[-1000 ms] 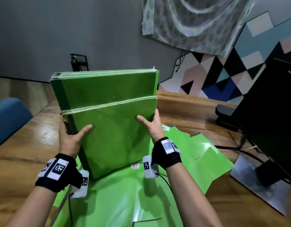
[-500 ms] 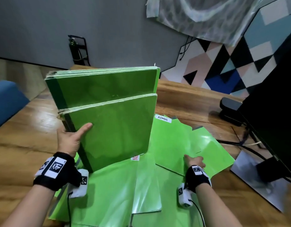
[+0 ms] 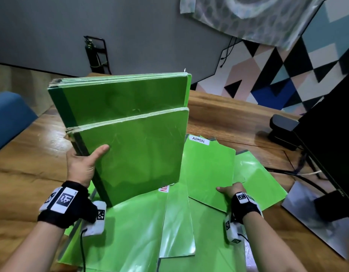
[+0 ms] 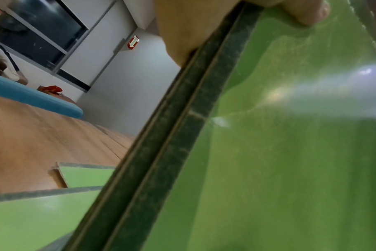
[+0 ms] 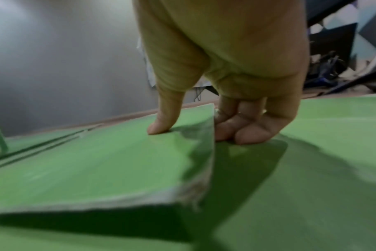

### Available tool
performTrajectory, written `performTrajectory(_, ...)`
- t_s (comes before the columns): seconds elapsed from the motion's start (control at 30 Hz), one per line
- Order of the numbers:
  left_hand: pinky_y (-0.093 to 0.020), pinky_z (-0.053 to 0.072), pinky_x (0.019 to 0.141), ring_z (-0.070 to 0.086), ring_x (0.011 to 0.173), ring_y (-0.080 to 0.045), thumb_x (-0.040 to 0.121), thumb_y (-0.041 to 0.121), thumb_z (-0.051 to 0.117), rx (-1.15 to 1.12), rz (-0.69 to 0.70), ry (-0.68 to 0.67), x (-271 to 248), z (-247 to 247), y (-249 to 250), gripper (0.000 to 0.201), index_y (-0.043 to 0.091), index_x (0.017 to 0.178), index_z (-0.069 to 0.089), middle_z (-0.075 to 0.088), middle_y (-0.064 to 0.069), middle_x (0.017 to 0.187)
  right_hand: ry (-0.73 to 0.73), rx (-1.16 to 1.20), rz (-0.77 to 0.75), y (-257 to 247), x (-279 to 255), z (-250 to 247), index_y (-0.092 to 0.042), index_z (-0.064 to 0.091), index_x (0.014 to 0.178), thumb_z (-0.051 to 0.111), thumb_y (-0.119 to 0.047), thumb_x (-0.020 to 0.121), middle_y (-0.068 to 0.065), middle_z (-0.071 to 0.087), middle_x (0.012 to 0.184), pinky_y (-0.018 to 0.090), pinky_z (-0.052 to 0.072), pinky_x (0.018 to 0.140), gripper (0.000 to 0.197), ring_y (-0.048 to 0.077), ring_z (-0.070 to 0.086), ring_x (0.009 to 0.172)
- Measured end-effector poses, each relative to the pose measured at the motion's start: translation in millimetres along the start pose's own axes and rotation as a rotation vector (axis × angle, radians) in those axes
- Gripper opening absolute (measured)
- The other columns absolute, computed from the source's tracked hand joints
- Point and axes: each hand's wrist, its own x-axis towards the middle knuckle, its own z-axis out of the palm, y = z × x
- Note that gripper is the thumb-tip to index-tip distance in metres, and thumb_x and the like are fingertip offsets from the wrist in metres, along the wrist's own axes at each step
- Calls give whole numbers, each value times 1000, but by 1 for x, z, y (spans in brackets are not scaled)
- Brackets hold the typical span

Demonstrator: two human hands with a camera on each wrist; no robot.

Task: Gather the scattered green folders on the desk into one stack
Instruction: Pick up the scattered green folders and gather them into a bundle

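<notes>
A thick stack of green folders stands upright on its lower edge, resting on loose folders on the desk. My left hand grips its dark green spine, thumb on the front cover. To the right lies a flat green folder labelled ADMIN. My right hand pinches that folder's near right edge, thumb on top and fingers curled under, and the corner is lifted slightly. Several more green folders lie spread and overlapping in front of me.
A black monitor on a grey stand base stands at the right with cables behind it. A dark device sits at the back right. Wooden desk shows at the left, next to a blue chair.
My right hand left the upright stack, dropped to the right and took hold of the ADMIN folder's edge. The left hand keeps holding the stack upright.
</notes>
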Motion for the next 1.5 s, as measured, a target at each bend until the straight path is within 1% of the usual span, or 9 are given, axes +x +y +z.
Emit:
performTrajectory(0.1, 3, 42, 52, 57, 49, 17, 78, 5, 67, -1, -2, 10, 0, -1, -2, 26, 18, 63, 50, 61, 30, 48, -16, 42, 27, -5, 8, 3, 6, 52, 119, 84, -34, 60, 16, 64, 97, 42, 55, 85, 78, 30, 62, 84)
performTrajectory(0.37, 2, 44, 52, 61, 53, 15, 76, 5, 68, -16, -5, -36, -2, -3, -2, 28, 21, 53, 67, 65, 29, 52, -169, 233, 77, -27, 38, -10, 2, 50, 128, 68, -40, 77, 20, 53, 135, 45, 42, 103, 68, 38, 55, 116)
performTrajectory(0.5, -4, 49, 57, 64, 55, 11, 52, 40, 77, -78, -19, -29, 1, -7, -3, 28, 21, 66, 62, 69, 24, 58, -181, 221, 89, -23, 70, -11, 0, 49, 128, 71, -39, 74, 21, 50, 137, 50, 42, 101, 71, 42, 53, 117)
performTrajectory(0.6, -4, 52, 62, 63, 56, 12, 67, 22, 77, -34, -29, -34, 5, -7, -11, 19, 16, 70, 59, 68, 24, 58, -160, 276, 95, -34, 49, -26, 3, 45, 130, 73, -34, 74, 20, 48, 139, 46, 40, 104, 73, 39, 49, 122)
performTrajectory(0.87, -11, 49, 56, 58, 55, -4, 70, 21, 72, 50, -15, -28, 3, -10, -14, 22, 5, 76, 59, 58, -2, 68, 26, 178, -221, -70, 18, -64, 1, 57, 120, 62, -25, 86, 16, 58, 128, 37, 41, 101, 43, 33, 54, 117)
performTrajectory(1.0, 3, 42, 50, 59, 51, 15, 73, 13, 70, 76, -50, -17, -1, -8, -4, 12, 9, 72, 59, 65, 12, 55, 133, 254, -332, -81, 16, -68, 0, 62, 114, 63, -22, 86, 16, 64, 119, 33, 45, 89, 36, 30, 60, 103)
performTrajectory(1.13, -6, 39, 56, 53, 63, -2, 78, 17, 67, 70, -88, 4, -9, -5, 9, 16, 10, 71, 55, 53, 5, 69, 332, 508, -475, -85, -5, -88, 9, 63, 94, 60, -17, 85, 28, 60, 88, 29, 36, 67, 27, 37, 56, 85)
performTrajectory(1.33, -47, 44, 98, 59, 70, -21, 61, 35, 76, 28, -139, -66, -7, -4, 10, 44, 2, 85, 59, 60, -14, 76, 373, 823, -881, -78, -61, -172, -16, 55, 99, 48, -5, 93, -39, 61, 57, 1, 42, 63, 14, -17, 56, 59)
performTrajectory(1.5, -55, 42, 99, 62, 96, -38, 58, 43, 79, 14, -175, -62, -14, -2, 24, 47, 5, 72, 54, 64, -29, 97, 208, 1116, -1111, -70, -134, -224, -23, 53, 85, 59, -38, 79, -37, 65, 68, 0, 44, 72, 17, -19, 57, 67)
